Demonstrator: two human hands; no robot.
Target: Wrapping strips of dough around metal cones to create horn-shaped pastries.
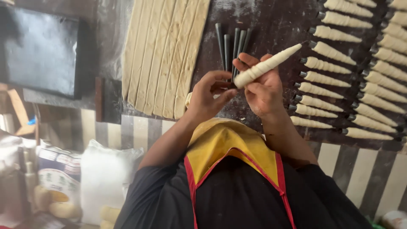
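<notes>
Pale dough wound on a cone mould makes the dough cone (266, 65), which lies slanted across the fingers of the right hand (263, 91), curled around its wider lower half. Just left of the cone, the left hand (208, 94) pinches at its wide end, thumb and fingers bent together, though the contact looks partly hidden. Beyond the cone lie bare metal moulds (232, 44), with cut dough strips (163, 55) further left.
</notes>
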